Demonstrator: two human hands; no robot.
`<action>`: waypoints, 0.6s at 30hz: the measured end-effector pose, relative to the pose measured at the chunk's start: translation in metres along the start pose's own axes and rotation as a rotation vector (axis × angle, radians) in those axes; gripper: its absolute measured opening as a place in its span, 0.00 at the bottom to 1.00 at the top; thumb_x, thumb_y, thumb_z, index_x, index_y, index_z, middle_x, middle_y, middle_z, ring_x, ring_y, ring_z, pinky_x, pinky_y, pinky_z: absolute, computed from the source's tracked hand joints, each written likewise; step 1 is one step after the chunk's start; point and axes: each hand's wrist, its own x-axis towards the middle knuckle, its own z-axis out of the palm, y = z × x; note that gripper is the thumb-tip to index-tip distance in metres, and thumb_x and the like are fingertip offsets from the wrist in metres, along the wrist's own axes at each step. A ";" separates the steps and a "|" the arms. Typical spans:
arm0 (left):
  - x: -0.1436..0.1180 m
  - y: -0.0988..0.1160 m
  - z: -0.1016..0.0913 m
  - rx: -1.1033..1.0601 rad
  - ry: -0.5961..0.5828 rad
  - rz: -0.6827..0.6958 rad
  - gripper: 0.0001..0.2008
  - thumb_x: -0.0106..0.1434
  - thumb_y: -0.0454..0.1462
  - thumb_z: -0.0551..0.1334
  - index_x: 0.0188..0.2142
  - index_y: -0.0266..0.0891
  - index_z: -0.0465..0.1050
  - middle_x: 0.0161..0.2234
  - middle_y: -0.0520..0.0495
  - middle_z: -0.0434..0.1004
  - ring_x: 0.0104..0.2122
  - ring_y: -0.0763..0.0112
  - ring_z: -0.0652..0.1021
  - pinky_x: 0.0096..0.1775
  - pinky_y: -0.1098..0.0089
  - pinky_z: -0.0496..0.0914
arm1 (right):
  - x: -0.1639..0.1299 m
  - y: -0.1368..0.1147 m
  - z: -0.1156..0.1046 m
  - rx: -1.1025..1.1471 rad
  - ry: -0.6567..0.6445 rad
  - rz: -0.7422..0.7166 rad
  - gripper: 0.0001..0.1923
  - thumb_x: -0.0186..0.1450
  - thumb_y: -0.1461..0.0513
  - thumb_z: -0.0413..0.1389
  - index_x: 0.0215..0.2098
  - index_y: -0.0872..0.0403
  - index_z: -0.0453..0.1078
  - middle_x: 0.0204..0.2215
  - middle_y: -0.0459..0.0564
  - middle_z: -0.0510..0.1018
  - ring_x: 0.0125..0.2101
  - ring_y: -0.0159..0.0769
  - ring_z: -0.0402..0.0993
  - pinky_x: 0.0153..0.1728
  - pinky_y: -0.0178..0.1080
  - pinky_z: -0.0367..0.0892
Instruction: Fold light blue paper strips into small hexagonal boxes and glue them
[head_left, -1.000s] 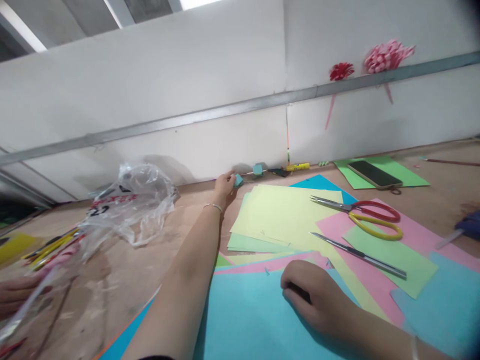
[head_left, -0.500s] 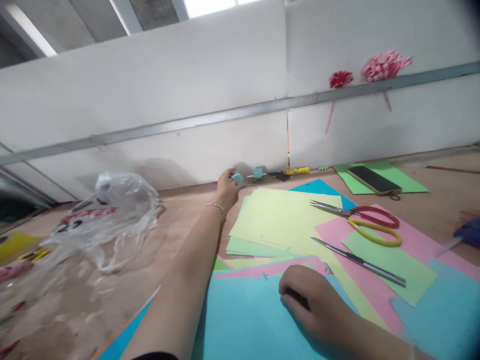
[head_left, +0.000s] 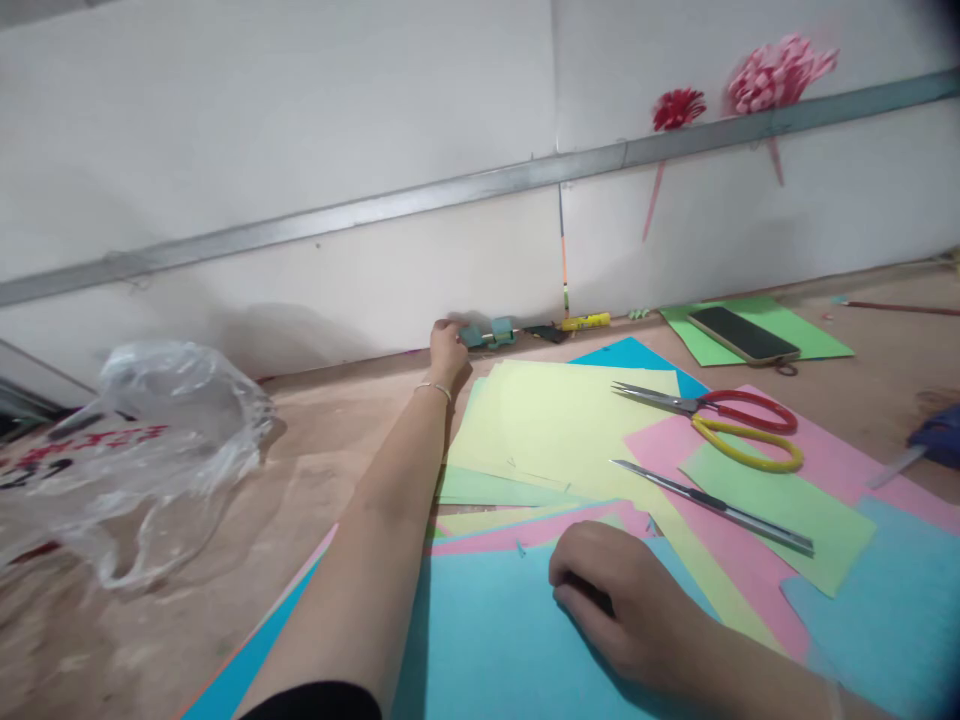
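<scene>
Against the wall, left hand (head_left: 448, 347) pinching small teal paper cube (head_left: 472, 335), right hand (head_left: 611, 590) curled empty on blue sheet (head_left: 487, 640).

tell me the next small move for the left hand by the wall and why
Probably close the fingers on the nearer small teal block and draw it back. The left hand is stretched out to the wall with its fingertips at that block, though a firm grip isn't visible; the right hand rests curled on the blue paper.
</scene>
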 end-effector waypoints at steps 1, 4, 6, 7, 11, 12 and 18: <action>-0.001 -0.001 -0.001 0.000 0.022 -0.008 0.17 0.59 0.28 0.59 0.46 0.42 0.77 0.51 0.42 0.72 0.52 0.56 0.73 0.55 0.61 0.68 | 0.000 0.000 0.000 0.001 -0.003 0.003 0.07 0.62 0.70 0.49 0.30 0.52 0.62 0.26 0.46 0.71 0.28 0.32 0.63 0.30 0.35 0.59; -0.003 -0.003 -0.004 0.002 0.056 -0.039 0.22 0.56 0.27 0.57 0.49 0.42 0.75 0.49 0.41 0.72 0.47 0.55 0.76 0.53 0.59 0.69 | 0.000 0.000 0.000 0.001 -0.004 0.003 0.07 0.62 0.70 0.48 0.29 0.52 0.61 0.26 0.46 0.70 0.28 0.32 0.62 0.30 0.35 0.58; -0.004 -0.002 -0.006 0.004 0.050 -0.049 0.23 0.56 0.27 0.57 0.51 0.41 0.74 0.49 0.39 0.72 0.44 0.57 0.78 0.51 0.59 0.71 | 0.001 -0.001 0.000 0.000 0.001 -0.008 0.07 0.62 0.70 0.48 0.29 0.53 0.61 0.26 0.45 0.70 0.27 0.31 0.62 0.30 0.35 0.58; -0.004 0.000 -0.008 0.008 0.041 -0.048 0.23 0.57 0.28 0.57 0.51 0.40 0.74 0.49 0.39 0.72 0.43 0.57 0.78 0.50 0.59 0.71 | 0.001 -0.001 -0.001 0.000 0.003 -0.011 0.07 0.62 0.70 0.48 0.29 0.53 0.61 0.26 0.45 0.70 0.27 0.31 0.62 0.30 0.35 0.58; -0.006 0.010 -0.021 0.046 0.005 -0.040 0.18 0.63 0.32 0.59 0.53 0.38 0.72 0.51 0.39 0.72 0.44 0.60 0.77 0.51 0.58 0.72 | 0.002 -0.001 -0.001 0.005 -0.001 0.004 0.07 0.63 0.70 0.49 0.29 0.53 0.60 0.26 0.45 0.70 0.27 0.31 0.62 0.30 0.35 0.58; -0.006 0.014 -0.025 0.062 0.001 -0.043 0.16 0.65 0.34 0.60 0.53 0.37 0.71 0.52 0.39 0.71 0.45 0.61 0.77 0.50 0.57 0.72 | 0.002 -0.001 -0.001 0.005 -0.002 0.005 0.07 0.63 0.70 0.49 0.29 0.53 0.60 0.26 0.45 0.70 0.27 0.31 0.62 0.30 0.35 0.58; -0.016 0.038 -0.054 0.129 -0.030 -0.099 0.17 0.68 0.42 0.60 0.53 0.37 0.69 0.53 0.41 0.71 0.48 0.61 0.75 0.48 0.54 0.73 | 0.003 -0.001 -0.001 -0.005 0.005 -0.006 0.08 0.61 0.71 0.49 0.28 0.53 0.61 0.25 0.45 0.70 0.27 0.32 0.62 0.30 0.35 0.58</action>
